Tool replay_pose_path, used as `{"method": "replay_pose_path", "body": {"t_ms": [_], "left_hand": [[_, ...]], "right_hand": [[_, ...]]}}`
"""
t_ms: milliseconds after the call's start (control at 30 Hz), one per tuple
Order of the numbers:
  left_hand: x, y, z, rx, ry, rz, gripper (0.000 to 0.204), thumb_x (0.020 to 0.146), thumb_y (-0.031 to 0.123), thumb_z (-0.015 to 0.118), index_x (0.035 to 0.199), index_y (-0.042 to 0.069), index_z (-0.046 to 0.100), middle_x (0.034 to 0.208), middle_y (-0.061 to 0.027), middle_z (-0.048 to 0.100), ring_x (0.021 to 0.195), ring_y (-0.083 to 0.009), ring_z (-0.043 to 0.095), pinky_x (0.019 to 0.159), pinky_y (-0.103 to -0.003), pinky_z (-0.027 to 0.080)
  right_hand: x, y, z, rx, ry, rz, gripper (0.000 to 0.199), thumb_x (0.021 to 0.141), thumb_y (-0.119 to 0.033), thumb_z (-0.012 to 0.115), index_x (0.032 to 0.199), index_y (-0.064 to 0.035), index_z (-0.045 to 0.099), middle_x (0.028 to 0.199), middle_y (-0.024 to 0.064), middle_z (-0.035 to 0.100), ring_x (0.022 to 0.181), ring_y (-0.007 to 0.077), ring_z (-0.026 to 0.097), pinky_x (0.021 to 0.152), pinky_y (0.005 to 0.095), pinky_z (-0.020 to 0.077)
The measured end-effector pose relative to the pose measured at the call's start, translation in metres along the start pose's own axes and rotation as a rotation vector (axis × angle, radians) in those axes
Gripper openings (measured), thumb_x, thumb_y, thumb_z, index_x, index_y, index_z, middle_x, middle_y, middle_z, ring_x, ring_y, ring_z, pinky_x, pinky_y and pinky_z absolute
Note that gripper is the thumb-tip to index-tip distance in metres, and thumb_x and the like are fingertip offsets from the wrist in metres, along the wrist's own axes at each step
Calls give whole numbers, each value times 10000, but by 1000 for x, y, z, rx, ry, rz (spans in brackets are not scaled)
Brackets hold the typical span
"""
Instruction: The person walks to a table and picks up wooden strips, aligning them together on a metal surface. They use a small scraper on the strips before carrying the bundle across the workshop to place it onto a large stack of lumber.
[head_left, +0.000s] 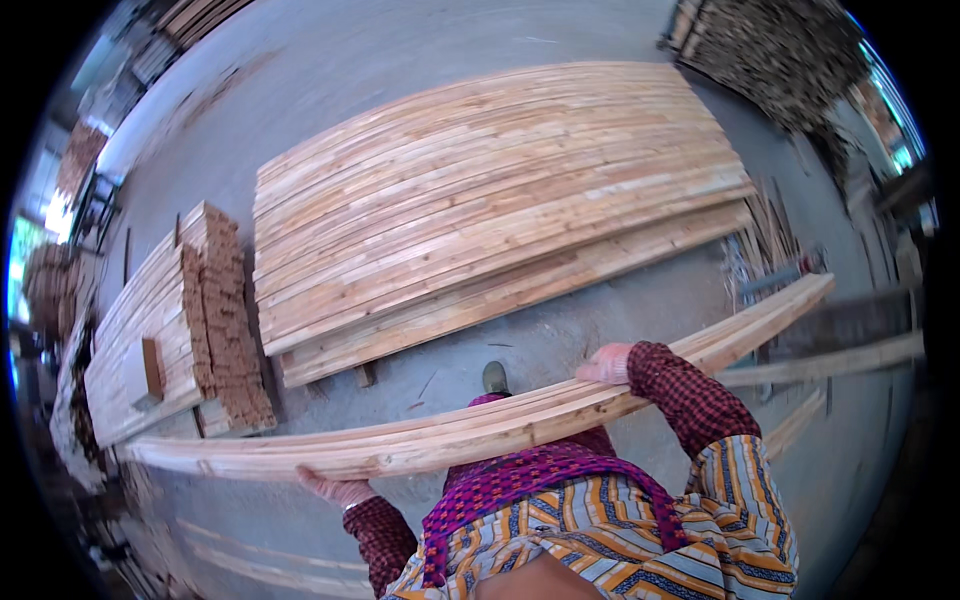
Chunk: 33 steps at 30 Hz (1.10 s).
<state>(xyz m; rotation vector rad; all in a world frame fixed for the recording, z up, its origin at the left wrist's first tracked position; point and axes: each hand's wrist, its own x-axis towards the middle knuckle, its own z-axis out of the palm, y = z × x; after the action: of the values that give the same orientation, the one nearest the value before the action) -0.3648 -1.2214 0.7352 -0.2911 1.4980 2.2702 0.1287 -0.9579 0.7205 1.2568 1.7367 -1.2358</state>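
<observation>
A bundle of long, pale wooden boards [480, 432] lies across in front of my body, with its right end farther away and higher in the view. My left hand [337, 488], in a pale glove, grips the bundle's near edge left of the middle; part of its fingers is hidden beneath the wood. Over the top of the bundle, right of the middle, my gloved right hand [606, 364] is closed with its fingertips at the far edge. Just beyond the bundle stands a wide, low stack of similar boards [500, 200], its top made of many parallel strips.
To the left stands another board stack [150, 330] with a small block [146, 372] on top. Loose thin sticks [770, 235] lie by the big stack's right end. A dark heap of wood [780, 60] is at the far right. More boards [280, 570] lie low on the left.
</observation>
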Motion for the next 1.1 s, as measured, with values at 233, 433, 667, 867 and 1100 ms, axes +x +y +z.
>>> {"method": "replay_pose_path", "body": {"t_ms": [233, 433, 667, 867, 1100], "left_hand": [[14, -68, -42, -141, -49, -62, 1016, 778, 676, 768, 1513, 60, 433, 1487, -152, 520, 1344, -338, 508, 1135, -527, 430], [0, -133, -31, -327, -12, -212, 900, 795, 623, 760, 1434, 47, 496, 1309, -164, 628, 1191, -333, 611, 1059, -496, 502], [-62, -195, 33, -386, 53, -396, 851, 794, 564, 769, 1400, 22, 521, 1286, -172, 642, 1162, -354, 629, 1033, -502, 526], [-44, -290, 67, -445, 72, -406, 828, 833, 509, 762, 1444, 17, 498, 1351, -197, 623, 1203, -378, 613, 1053, -520, 523], [31, -384, 77, -430, 35, -371, 858, 865, 507, 704, 1505, 6, 428, 1412, -229, 578, 1265, -404, 576, 1109, -525, 482]], "right_hand": [[-1, 44, -23, -157, 43, -5, 688, 957, -660, 473, 1153, -68, 762, 1227, 252, 702, 1157, 396, 668, 1037, 445, 483], [-22, 82, -33, -147, 104, 156, 589, 994, -574, 524, 1108, -52, 773, 1100, 210, 758, 1022, 320, 717, 968, 405, 522], [-91, 154, -46, -24, 270, 306, 578, 931, -531, 628, 1089, 6, 770, 1011, 215, 758, 964, 299, 710, 923, 398, 522], [-59, 147, -96, -30, 290, 366, 630, 902, -565, 655, 1131, 12, 755, 1091, 239, 751, 1045, 327, 715, 950, 399, 521], [71, 193, -114, -39, 233, 378, 628, 901, -568, 649, 1144, 1, 756, 1124, 260, 740, 1084, 341, 710, 976, 407, 513]]}}
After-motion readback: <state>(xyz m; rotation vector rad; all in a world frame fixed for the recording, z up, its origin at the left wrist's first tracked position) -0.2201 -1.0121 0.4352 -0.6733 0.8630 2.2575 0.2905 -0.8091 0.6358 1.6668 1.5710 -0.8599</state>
